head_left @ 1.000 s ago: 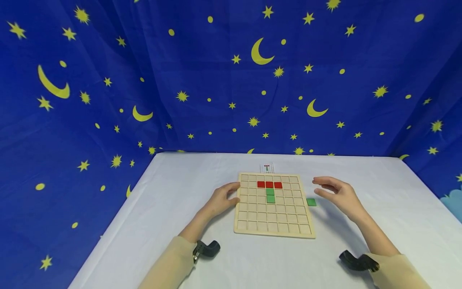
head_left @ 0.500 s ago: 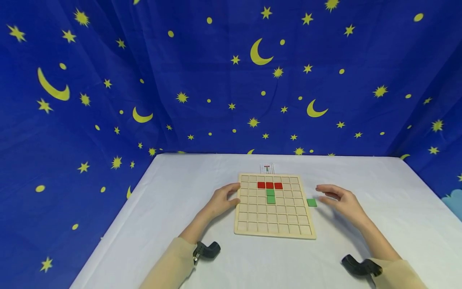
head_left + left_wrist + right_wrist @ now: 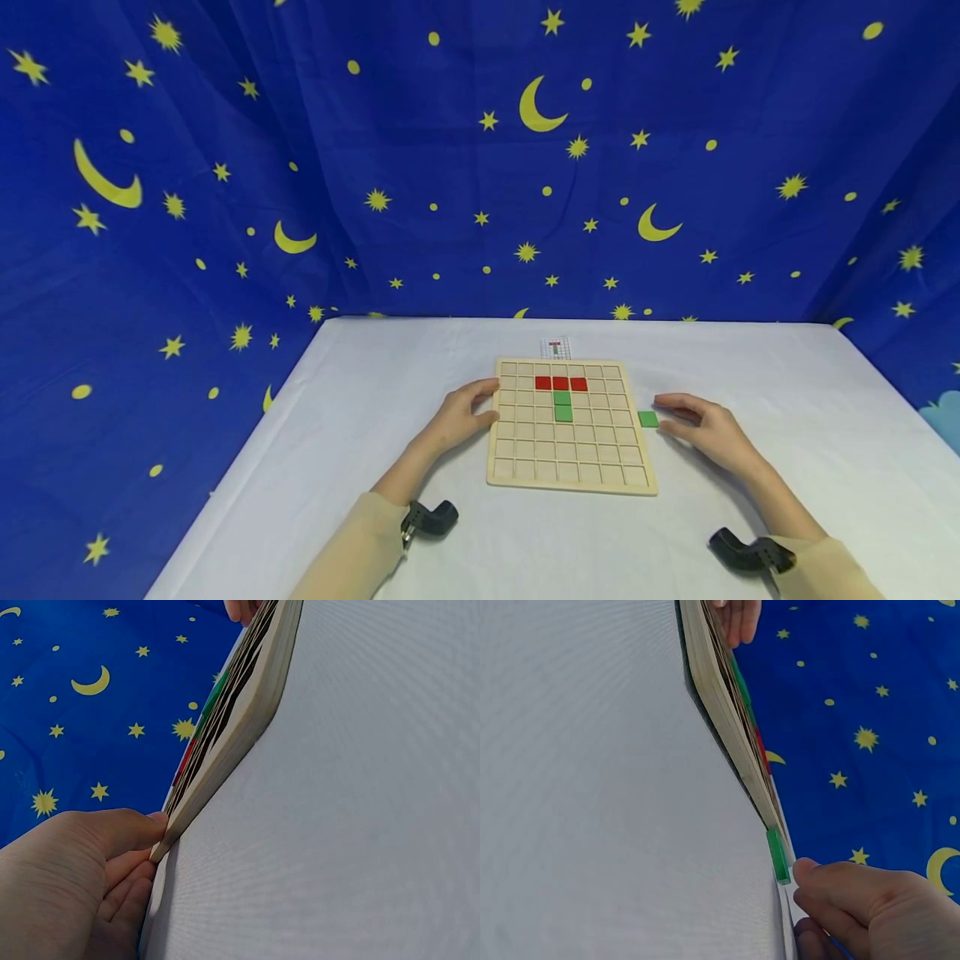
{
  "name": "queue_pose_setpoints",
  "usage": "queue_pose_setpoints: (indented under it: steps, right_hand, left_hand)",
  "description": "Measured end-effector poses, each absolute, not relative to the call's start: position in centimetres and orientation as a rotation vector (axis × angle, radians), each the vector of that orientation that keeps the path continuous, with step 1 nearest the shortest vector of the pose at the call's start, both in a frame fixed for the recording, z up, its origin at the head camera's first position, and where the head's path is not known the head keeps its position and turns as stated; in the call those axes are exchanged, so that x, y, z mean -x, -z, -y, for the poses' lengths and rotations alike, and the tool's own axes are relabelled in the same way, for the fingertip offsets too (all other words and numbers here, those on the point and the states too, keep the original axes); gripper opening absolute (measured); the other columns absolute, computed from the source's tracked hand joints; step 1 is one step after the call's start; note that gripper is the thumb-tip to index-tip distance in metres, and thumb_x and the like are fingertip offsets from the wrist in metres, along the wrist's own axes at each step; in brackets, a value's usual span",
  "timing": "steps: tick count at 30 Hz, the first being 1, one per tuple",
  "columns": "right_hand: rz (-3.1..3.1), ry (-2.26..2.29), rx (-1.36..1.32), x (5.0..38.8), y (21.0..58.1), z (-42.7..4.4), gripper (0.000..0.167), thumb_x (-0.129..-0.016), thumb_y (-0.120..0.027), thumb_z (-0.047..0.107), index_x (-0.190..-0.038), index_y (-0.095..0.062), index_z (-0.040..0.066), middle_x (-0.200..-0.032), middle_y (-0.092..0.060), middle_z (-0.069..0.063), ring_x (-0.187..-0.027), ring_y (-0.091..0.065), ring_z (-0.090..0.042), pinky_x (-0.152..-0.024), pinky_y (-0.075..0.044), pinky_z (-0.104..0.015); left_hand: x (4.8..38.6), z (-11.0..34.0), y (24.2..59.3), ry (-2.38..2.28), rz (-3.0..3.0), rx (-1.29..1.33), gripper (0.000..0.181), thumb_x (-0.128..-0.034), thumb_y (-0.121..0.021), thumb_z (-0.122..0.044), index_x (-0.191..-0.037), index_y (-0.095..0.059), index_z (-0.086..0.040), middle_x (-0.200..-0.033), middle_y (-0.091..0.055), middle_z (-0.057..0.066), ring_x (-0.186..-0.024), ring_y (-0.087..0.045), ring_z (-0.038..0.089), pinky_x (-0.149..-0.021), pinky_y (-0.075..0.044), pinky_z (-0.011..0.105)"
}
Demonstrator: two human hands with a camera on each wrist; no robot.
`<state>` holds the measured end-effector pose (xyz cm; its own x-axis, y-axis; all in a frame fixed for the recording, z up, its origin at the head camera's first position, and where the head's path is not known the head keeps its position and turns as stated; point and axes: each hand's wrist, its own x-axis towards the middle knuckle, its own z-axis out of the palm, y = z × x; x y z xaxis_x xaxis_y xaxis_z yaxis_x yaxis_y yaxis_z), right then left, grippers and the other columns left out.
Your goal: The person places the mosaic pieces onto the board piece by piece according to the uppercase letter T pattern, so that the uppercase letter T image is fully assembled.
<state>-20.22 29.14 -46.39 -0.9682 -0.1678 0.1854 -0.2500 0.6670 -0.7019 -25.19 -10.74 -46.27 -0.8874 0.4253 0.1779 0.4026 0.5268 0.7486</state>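
Observation:
A square wooden grid board [image 3: 525, 475] lies on the table. Set in its cells are red tiles [image 3: 560, 383] in a short row, with green tiles [image 3: 562, 406] in a column below the middle one. My left hand [image 3: 456, 417] touches the board's left edge with thumb and fingertips, set apart along that edge. Just beyond the right edge lies a loose green tile [image 3: 648, 419]. My right hand [image 3: 708, 429] is beside it, fingers loosely bent, the thumb tip very near its right side; the right wrist view shows the thumb [image 3: 810, 871] close to the tile [image 3: 778, 856].
Behind the board lies a small printed card [image 3: 556, 347] with a grid and a red and green T shape. The table has a white cloth [image 3: 420, 350]. A blue curtain [image 3: 450, 167] with yellow moons and stars stands behind and at the sides.
My right hand has come down toward the table and closer to the loose green tile. The left hand, the board and the tiles stay where they were.

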Motion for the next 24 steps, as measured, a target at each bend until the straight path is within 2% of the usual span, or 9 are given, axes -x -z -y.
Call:
queue_pose_setpoints:
  steps: [7,17,24]
  right_hand:
    - [2.763,-1.169,-0.358,20.36,46.80,-29.00,0.039,-0.084,-0.071,0.011,-0.120,-0.061,0.001,-0.119,-0.062,-0.014,-0.110,-0.058,-0.031,-0.091,-0.048,-0.027]
    - [2.754,-1.099,-0.366,20.22,46.82,-28.67,0.035,-0.083,-0.072,0.008,-0.116,-0.064,0.002,-0.115,-0.064,-0.013,-0.110,-0.057,-0.033,-0.092,-0.047,-0.045]
    - [2.740,-1.064,-0.368,20.11,46.83,-28.39,0.032,-0.082,-0.072,0.006,-0.114,-0.066,0.003,-0.112,-0.066,-0.011,-0.108,-0.058,-0.032,-0.090,-0.049,-0.042]
  left_hand:
    - [25.17,10.75,46.17,-1.312,-2.727,-0.719,0.055,-0.0852,-0.069,-0.011,-0.136,-0.048,-0.003,-0.130,-0.055,0.011,-0.120,-0.052,0.024,-0.103,-0.040,0.034]
    - [25.15,10.77,46.29,-1.321,-2.728,-0.726,0.055,-0.0851,-0.069,-0.010,-0.135,-0.048,-0.001,-0.130,-0.056,0.012,-0.120,-0.052,0.025,-0.104,-0.040,0.035]
    - [25.20,10.73,46.25,-1.319,-2.725,-0.719,0.055,-0.0850,-0.069,-0.010,-0.135,-0.048,-0.002,-0.130,-0.055,0.012,-0.120,-0.051,0.025,-0.104,-0.040,0.035]
